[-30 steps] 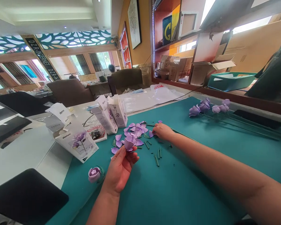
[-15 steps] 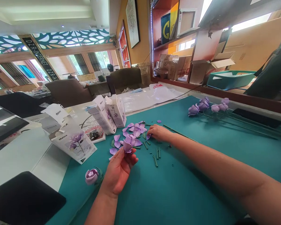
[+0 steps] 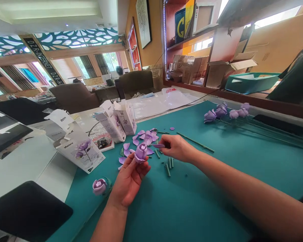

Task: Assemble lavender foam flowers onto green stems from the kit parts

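A partly built purple toy rose [image 3: 141, 152] is held upright between the thumb and fingers of my left hand [image 3: 131, 178]. My right hand [image 3: 178, 147] pinches a single purple petal [image 3: 158, 146] just right of the rose, apart from it. Behind the rose lie several loose purple petals [image 3: 146, 136] on the green mat [image 3: 187, 208]. Short green stem pieces [image 3: 168, 169] rest in front of my right hand. Another purple rose head [image 3: 99, 186] with a stem lies left of my left hand.
Three opened white boxes, the nearest one [image 3: 82, 153] with a rose picture, stand at left. A long green stem [image 3: 195, 142] and a small purple disc [image 3: 172, 128] lie beyond my right hand. Finished-looking purple roses [image 3: 217, 112] lie at the back right. A black pad [image 3: 27, 211] is at front left.
My right hand has lifted a petal from the pile and brought it toward me, beside the rose. My left hand has tilted the rose so its centre shows.
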`<state>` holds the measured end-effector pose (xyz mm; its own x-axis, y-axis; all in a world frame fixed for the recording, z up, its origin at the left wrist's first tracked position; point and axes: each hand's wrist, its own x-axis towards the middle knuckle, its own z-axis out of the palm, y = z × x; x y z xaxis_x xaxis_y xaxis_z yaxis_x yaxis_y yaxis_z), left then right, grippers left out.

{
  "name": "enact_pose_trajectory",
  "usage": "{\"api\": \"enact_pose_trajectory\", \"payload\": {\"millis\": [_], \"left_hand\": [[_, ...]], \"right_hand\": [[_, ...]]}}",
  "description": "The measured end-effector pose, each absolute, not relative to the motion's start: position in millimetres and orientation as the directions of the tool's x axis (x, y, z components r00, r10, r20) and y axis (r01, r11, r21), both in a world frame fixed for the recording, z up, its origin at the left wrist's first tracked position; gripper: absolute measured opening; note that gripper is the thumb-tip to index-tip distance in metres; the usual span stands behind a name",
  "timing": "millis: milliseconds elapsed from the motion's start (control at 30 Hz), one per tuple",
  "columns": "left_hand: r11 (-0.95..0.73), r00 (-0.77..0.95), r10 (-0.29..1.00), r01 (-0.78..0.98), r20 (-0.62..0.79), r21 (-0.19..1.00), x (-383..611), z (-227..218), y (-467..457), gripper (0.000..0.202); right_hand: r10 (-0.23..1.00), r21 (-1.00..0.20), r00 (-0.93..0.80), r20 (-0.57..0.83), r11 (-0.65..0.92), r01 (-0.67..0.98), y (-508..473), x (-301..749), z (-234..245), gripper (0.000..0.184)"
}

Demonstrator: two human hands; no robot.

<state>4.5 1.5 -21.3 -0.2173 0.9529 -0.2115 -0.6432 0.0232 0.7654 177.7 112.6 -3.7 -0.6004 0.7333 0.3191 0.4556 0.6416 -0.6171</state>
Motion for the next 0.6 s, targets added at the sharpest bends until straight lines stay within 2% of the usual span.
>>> {"api": "enact_pose_trajectory", "payload": {"millis": [67, 267, 367, 600], "left_hand": [[0.027, -0.216, 0.953, -0.636, -0.212, 0.771, 5.0, -20.9, 1.2, 0.009], [0.025, -0.22, 0.951, -0.646, -0.217, 0.763, 4.0, -22.4, 2.6, 0.008], [0.029, -0.217, 0.95, -0.651, -0.223, 0.758, 4.0, -23.8, 3.5, 0.007], [0.083, -0.21, 0.941, -0.617, -0.265, 0.783, 7.6, -24.7, 4.8, 0.009]], "right_hand": [[0.719, -0.674, -0.604, 0.345, 0.638, 0.374, 100.8, 180.2, -3.3, 0.005], [0.646, -0.664, -0.63, 0.431, 0.7, 0.264, 86.9, 187.2, -4.1, 0.008], [0.621, -0.643, -0.656, 0.429, 0.72, 0.261, 84.0, 189.1, -1.6, 0.006], [0.596, -0.564, -0.639, 0.486, 0.773, 0.292, 81.5, 188.8, -3.9, 0.014]]}}
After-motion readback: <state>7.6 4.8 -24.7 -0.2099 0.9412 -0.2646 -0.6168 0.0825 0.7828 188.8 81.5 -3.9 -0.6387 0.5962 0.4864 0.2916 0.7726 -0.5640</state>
